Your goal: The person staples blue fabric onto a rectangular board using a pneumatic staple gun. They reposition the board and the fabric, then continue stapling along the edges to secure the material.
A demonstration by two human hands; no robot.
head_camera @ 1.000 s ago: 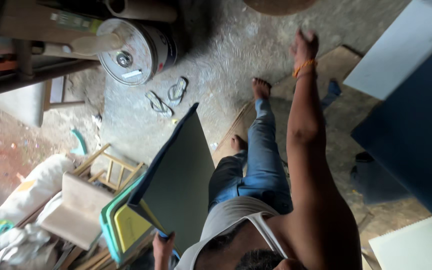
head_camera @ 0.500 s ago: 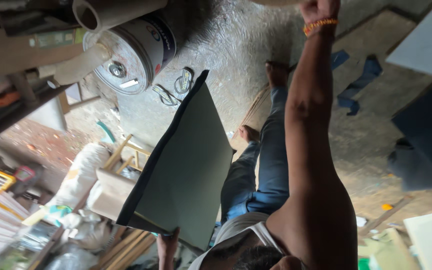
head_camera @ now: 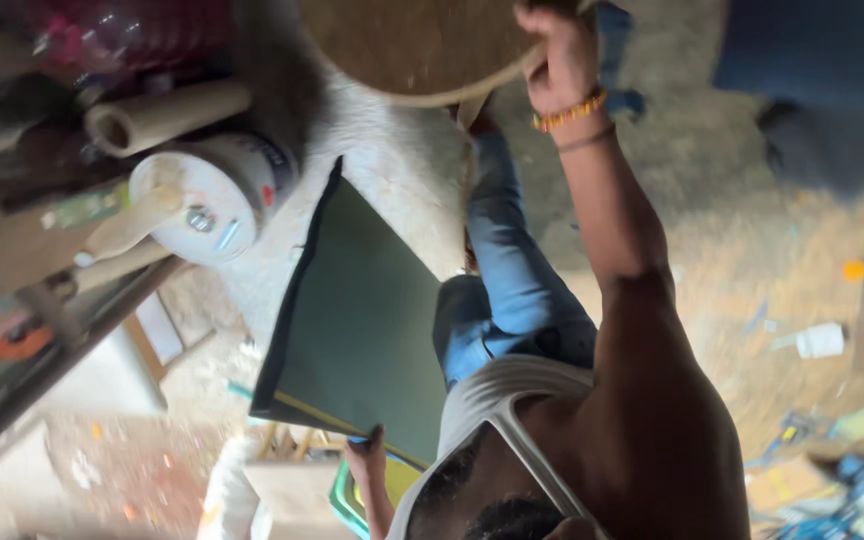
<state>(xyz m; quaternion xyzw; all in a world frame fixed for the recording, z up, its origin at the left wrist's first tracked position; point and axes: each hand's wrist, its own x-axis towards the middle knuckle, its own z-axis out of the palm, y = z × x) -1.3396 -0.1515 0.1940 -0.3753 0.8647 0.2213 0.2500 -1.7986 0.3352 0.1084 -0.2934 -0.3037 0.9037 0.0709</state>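
- Cluttered workshop with a grey concrete floor [head_camera: 392, 170], scraps strewn about.
- Left hand [head_camera: 367, 462] clamped on the lower edge of a flat dark green board [head_camera: 352, 320], held tilted beside the leg in blue jeans [head_camera: 512, 270].
- Right hand [head_camera: 560, 60] raised well apart, gripping the rim of a round brown woven disc [head_camera: 412, 45].
- White plastic bucket [head_camera: 207, 205] and cardboard tube [head_camera: 162, 115] near the board's far side.
- Seemingly mid-carry; next calls for keeping the board steady and clear of the bucket.

The raised hand [head_camera: 562, 60], empty and spread open 1 s ago, now grips the rim of a round brown disc [head_camera: 422, 45]. The dark green board [head_camera: 357, 330] has shifted right and tilted, clear of the coloured sheets.
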